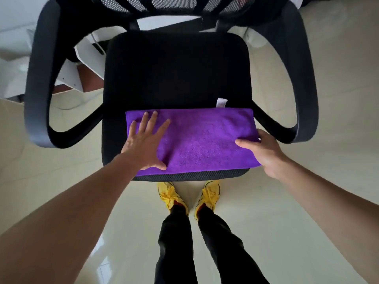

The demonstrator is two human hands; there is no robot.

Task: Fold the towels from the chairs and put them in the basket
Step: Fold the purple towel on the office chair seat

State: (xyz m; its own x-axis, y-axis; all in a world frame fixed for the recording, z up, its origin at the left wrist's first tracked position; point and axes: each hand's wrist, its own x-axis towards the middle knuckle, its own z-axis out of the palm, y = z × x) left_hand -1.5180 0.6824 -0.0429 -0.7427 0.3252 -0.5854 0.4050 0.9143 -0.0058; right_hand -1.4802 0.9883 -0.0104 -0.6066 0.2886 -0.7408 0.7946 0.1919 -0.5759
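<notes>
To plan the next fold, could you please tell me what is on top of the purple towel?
On the towel, the left hand lies flat at the left; the right hand grips the right edge, thumb on top, fingers partly hidden.

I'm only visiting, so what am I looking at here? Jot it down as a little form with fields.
place: black office chair, seen from above
towel: purple towel, folded, lying along the seat's front edge
left hand: flat on the towel's left part, fingers spread
right hand: grips the towel's right edge, thumb on top
label: white tag at the towel's far right corner
feet: yellow shoes
</notes>
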